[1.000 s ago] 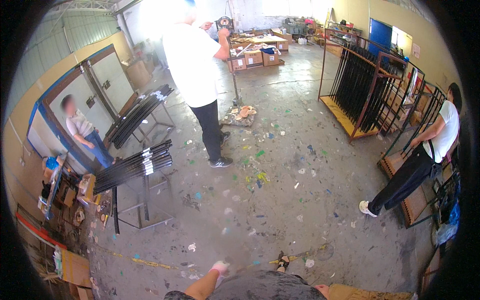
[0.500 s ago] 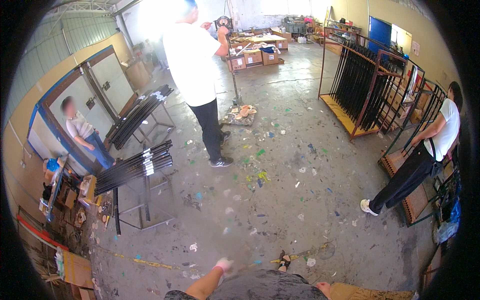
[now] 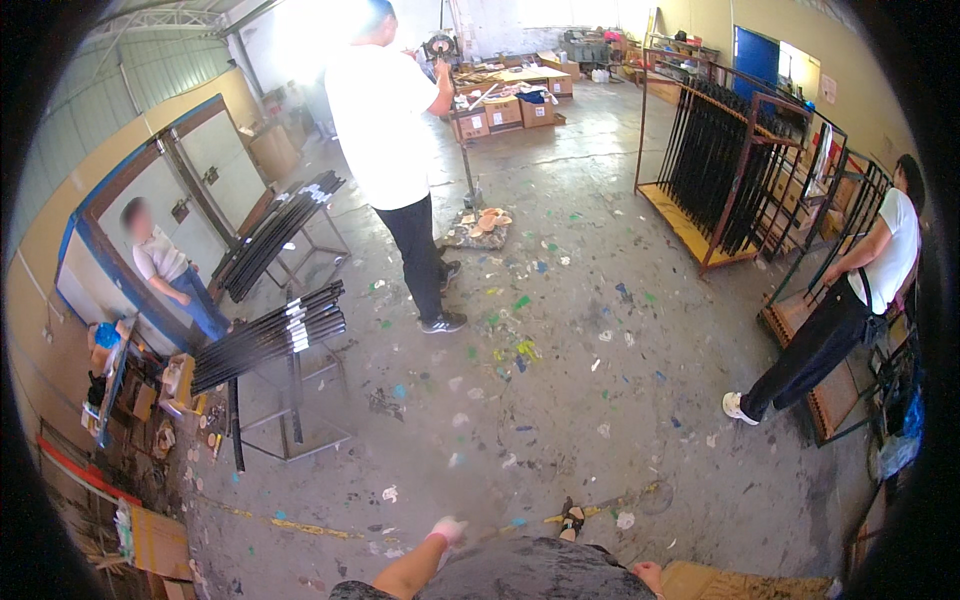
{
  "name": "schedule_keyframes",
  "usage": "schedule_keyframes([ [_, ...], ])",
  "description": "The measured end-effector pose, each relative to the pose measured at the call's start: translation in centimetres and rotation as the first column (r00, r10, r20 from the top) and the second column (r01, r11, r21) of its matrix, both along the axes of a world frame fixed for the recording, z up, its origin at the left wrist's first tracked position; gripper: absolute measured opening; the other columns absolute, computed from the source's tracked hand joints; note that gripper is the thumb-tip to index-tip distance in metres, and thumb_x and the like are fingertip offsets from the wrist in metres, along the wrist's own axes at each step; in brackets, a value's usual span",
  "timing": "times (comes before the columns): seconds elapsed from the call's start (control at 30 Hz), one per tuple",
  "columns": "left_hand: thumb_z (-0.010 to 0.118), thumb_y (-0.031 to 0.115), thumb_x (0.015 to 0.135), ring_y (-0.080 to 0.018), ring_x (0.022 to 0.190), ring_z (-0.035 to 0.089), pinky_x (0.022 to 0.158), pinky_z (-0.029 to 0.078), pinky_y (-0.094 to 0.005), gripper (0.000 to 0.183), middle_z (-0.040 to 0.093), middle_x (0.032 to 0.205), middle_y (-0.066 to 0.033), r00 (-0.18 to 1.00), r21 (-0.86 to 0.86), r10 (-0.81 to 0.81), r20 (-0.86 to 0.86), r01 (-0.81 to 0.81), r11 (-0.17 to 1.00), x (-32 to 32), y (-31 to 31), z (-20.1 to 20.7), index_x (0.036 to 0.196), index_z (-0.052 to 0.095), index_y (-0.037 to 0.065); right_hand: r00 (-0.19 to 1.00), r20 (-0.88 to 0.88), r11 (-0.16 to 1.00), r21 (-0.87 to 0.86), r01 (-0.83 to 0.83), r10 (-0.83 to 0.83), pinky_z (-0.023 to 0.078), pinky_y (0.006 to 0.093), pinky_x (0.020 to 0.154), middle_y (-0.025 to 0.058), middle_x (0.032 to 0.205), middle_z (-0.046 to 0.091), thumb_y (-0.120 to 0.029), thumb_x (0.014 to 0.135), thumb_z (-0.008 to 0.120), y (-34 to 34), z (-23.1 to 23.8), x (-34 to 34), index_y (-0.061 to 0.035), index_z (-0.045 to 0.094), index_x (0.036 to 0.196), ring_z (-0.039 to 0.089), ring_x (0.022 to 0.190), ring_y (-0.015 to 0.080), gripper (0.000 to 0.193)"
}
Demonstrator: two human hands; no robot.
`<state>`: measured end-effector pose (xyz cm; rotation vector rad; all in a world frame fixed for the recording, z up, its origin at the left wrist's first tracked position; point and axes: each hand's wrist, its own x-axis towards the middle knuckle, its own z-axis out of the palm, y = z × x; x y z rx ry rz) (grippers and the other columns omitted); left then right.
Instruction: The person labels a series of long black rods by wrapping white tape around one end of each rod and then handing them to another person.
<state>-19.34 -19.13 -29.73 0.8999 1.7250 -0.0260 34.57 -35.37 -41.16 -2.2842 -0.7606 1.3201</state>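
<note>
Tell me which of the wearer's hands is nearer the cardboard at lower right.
Right. The right hand is by the left end of the cardboard; whether they touch is unclear. The left hand is farther off, left of the dark shirt.

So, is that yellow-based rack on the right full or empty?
Loaded, not empty: black rods line up close together along the rack, above its yellow base. Whether every slot is taken is too small to tell.

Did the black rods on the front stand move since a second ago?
No, the black rods lie the same way across their metal stand, with no shift to see.
</note>
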Motion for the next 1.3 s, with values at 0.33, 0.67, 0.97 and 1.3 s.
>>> schedule_keyframes([
  [0.33, 0.057, 0.036, 0.083, -0.0306, 0.087, 0.064, 0.074, 0.05, -0.0394, 0.056, 0.063, 0.103, -0.022, 0.999, -0.004, 0.044, -0.03, -0.044, 0.999, -1.3, -0.7, -6.6, 0.119, 0.05, -0.006, 0.944, 0.314, 0.994, -0.06, -0.088, 0.102, 0.051, 0.0304, 0.062, 0.007, 0.071, 0.068, -0.023, 0.074, 0.065, -1.6, 0.4, -1.9, -0.0003, 0.069, 0.08, 0.063, 0.064, 0.014, 0.023],
  [0.67, 0.056, 0.035, 0.082, -0.0305, 0.083, 0.065, 0.073, 0.051, -0.04, 0.049, 0.062, 0.104, -0.0218, 0.995, -0.055, 0.093, 0.025, -0.092, 0.994, -0.6, -0.2, -7.6, 0.11, 0.057, -0.005, 0.988, 0.057, 0.982, -0.131, -0.133, 0.142, 0.05, 0.0306, 0.063, 0.0064, 0.072, 0.067, -0.029, 0.073, 0.066, -3.2, -2.4, 1.9, -0.0024, 0.069, 0.082, 0.062, 0.065, 0.014, 0.028],
  [0.97, 0.059, 0.035, 0.078, -0.0295, 0.082, 0.065, 0.072, 0.051, -0.0385, 0.051, 0.064, 0.096, -0.0209, 0.996, -0.048, 0.081, 0.03, -0.079, 0.996, -0.1, 0.6, -7.1, 0.108, 0.058, -0.007, 0.942, 0.295, 0.983, -0.132, -0.126, 0.16, 0.049, 0.0308, 0.063, 0.0052, 0.07, 0.067, -0.029, 0.073, 0.066, -3.2, -2.0, 0.5, -0.0043, 0.07, 0.08, 0.062, 0.064, 0.014, 0.026],
  [1.3, 0.059, 0.038, 0.078, -0.0277, 0.079, 0.066, 0.071, 0.051, -0.0381, 0.051, 0.066, 0.092, -0.0207, 0.994, 0.024, 0.109, 0.024, -0.11, 0.994, -1.6, -0.4, -9.3, 0.102, 0.061, -0.007, 0.962, -0.063, 0.956, -0.148, 0.253, -0.264, 0.051, 0.0296, 0.059, 0.0084, 0.069, 0.066, -0.014, 0.072, 0.065, 3.2, 13.3, -5.7, 0.0027, 0.066, 0.082, 0.063, 0.063, 0.0148, 0.019],
])
